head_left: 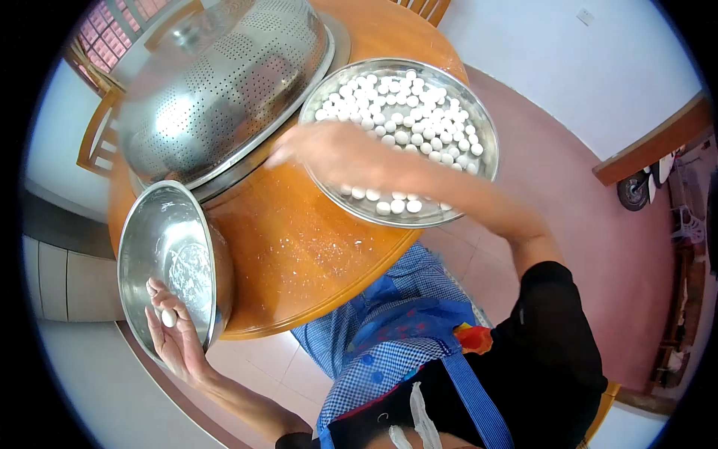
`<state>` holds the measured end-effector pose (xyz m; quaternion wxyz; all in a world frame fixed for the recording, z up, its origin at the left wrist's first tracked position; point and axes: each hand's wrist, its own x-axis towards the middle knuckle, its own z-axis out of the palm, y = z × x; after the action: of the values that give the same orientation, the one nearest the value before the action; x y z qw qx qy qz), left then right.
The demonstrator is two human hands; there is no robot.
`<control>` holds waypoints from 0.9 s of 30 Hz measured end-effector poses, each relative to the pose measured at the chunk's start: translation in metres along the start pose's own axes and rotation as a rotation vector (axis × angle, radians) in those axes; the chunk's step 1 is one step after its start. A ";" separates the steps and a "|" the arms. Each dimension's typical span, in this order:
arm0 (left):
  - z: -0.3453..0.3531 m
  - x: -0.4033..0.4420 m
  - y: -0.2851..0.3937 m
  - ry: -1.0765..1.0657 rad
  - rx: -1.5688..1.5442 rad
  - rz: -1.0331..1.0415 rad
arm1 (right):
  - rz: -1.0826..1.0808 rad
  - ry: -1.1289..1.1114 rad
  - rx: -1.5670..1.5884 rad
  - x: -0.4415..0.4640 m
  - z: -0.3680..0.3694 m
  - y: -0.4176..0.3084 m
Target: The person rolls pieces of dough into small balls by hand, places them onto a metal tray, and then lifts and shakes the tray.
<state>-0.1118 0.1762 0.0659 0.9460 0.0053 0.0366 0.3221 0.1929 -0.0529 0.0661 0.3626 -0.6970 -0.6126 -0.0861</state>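
A small white dough ball [169, 318] rests against the curled fingers of my left hand [178, 346]. This hand is over the near edge of a deep metal bowl [136, 247], which is tilted toward me and has white powder smeared inside. My right hand [333, 150] is blurred by motion. It is above the left edge of a round metal tray [488, 161], fingers pointing left, and I cannot make out anything in them. Many white dough balls [402, 138] lie spread over the tray, some hidden beneath my hand and forearm.
A large perforated metal dome cover [224, 97] stands at the back left of the round wooden table [299, 277]. White flour specks are scattered near its front edge. Wooden chairs [101, 135] stand behind. My blue checked apron [389, 329] is close to the table edge.
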 end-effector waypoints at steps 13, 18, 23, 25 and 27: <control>0.002 0.002 -0.006 -0.024 0.021 0.028 | 0.477 -0.065 -0.505 -0.131 -0.117 0.158; 0.002 0.001 -0.008 -0.010 0.009 0.048 | 0.916 0.045 -0.443 -0.136 -0.132 0.162; 0.000 0.001 -0.004 -0.027 -0.013 0.018 | 0.840 0.039 -0.257 -0.116 -0.130 0.140; 0.003 0.000 -0.007 0.011 0.052 0.078 | 0.837 -0.004 -0.259 -0.104 -0.120 0.138; 0.003 -0.002 -0.005 0.004 0.039 0.072 | 0.596 -0.095 -0.340 -0.098 -0.107 0.142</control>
<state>-0.1098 0.1714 0.0685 0.9335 0.0243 0.0446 0.3551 0.3349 -0.1935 0.0313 0.2216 -0.8990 -0.3750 -0.0448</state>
